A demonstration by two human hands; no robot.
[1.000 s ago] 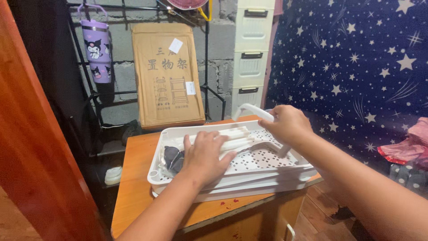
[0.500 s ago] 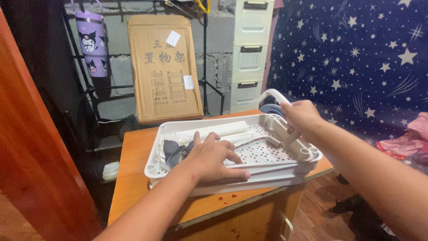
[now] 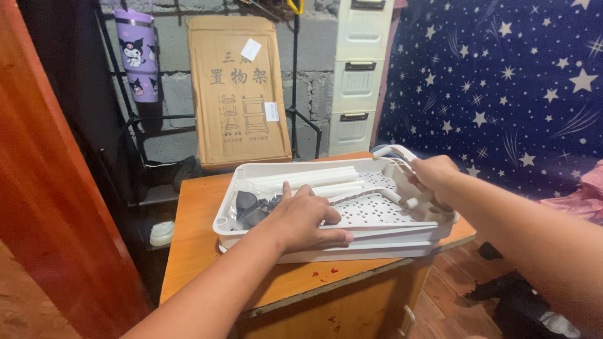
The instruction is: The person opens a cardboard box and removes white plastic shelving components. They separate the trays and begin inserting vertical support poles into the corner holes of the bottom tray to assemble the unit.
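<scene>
An orange wooden table [image 3: 201, 220] with a scuffed front edge and a few red spots filled the near ground, and bare tabletop lay open at 9 o'clock of the load. On it sat a stack of white perforated plastic shelf trays [image 3: 377, 213], reaching close to the table's 3 o'clock edge. The left hand [image 3: 301, 220] lay palm down and open on the stack's near rim, fingers spread flat, thumb along the front edge. The right hand [image 3: 433, 179], at 3 o'clock of the stack, was closed around a curved white plastic handle [image 3: 392, 150] that rose above the far right corner. Inside the top tray, white plastic tubes [image 3: 314, 179] lay along the far side, and a bag of dark small parts [image 3: 248, 204] sat at its 9 o'clock end, just beside the left hand.

At 9 o'clock a red-brown wooden panel [image 3: 44, 188] closed that side. At 12 o'clock, beyond the table, a flat brown cardboard box [image 3: 239, 88] leaned upright against a grey block wall [image 3: 314, 56], beside a black metal rack [image 3: 125, 125] bearing a purple cartoon tumbler [image 3: 141, 53]. A white plastic drawer tower [image 3: 361, 69] stood at 1 o'clock, and a dark blue star-printed cloth [image 3: 502, 81] hung at 2 o'clock.
</scene>
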